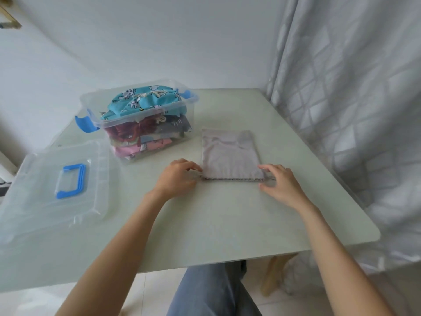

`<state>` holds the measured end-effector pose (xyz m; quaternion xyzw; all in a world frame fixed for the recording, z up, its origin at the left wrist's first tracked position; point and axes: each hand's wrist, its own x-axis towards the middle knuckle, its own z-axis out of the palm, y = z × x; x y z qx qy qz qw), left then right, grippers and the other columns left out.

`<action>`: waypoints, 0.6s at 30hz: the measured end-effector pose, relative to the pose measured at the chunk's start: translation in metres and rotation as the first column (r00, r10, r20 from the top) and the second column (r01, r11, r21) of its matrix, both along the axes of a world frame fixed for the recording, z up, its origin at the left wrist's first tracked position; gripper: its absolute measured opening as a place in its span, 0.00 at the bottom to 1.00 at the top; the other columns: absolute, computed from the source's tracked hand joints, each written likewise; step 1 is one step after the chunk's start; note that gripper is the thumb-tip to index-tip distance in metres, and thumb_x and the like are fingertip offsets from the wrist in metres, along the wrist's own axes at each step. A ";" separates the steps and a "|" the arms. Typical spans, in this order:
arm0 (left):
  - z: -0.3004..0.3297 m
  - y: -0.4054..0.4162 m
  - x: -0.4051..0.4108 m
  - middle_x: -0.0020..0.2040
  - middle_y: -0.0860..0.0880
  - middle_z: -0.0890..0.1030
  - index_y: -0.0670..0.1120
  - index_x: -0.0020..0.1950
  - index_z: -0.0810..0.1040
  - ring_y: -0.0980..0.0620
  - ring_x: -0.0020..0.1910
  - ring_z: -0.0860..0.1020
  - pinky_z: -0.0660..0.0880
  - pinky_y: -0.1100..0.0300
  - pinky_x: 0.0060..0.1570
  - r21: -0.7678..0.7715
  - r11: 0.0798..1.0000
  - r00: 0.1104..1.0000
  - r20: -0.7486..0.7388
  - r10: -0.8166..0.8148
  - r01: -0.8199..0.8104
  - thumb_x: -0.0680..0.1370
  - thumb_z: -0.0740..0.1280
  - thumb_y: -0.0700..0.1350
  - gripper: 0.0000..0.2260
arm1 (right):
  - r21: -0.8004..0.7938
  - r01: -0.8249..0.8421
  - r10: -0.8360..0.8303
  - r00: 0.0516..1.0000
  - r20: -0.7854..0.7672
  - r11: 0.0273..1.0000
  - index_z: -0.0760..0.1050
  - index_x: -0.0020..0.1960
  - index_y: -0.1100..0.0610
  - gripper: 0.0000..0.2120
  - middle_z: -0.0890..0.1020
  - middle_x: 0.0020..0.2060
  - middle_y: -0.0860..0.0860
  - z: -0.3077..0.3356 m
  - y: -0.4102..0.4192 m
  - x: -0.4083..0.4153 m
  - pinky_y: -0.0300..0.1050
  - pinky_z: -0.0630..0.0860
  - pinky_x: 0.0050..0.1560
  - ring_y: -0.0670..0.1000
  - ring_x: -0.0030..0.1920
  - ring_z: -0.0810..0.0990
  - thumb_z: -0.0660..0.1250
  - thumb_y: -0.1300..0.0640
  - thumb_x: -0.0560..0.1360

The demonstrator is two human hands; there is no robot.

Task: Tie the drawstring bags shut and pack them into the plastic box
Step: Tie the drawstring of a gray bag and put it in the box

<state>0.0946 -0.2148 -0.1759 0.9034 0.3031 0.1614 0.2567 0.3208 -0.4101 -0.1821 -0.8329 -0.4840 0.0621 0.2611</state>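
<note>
Hands apart, left hand (176,176) and right hand (279,181) at the grey bag's (230,156) near corners; grip on cords uncertain. Pull both outward evenly.

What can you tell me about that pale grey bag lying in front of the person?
The grey drawstring bag looks like soft plain cloth, rectangular, lying flat on the table, right of the plastic box. Its stitched near edge faces the person. The left hand and right hand touch its near corners, apparently at the cord ends.

One flat grey bag (231,156), one plastic box (145,106), one lid (54,185), maybe four bags (145,99) inside
</note>
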 end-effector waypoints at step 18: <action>0.001 0.000 -0.005 0.52 0.47 0.80 0.41 0.44 0.74 0.53 0.49 0.81 0.78 0.62 0.52 -0.790 0.536 0.608 0.589 0.532 0.297 0.82 0.55 0.40 0.11 | 0.388 0.296 -0.143 0.915 -0.377 0.873 0.78 0.41 0.59 0.04 0.77 0.30 0.47 -0.009 0.005 0.004 0.41 0.69 0.40 0.46 0.32 0.74 0.69 0.59 0.74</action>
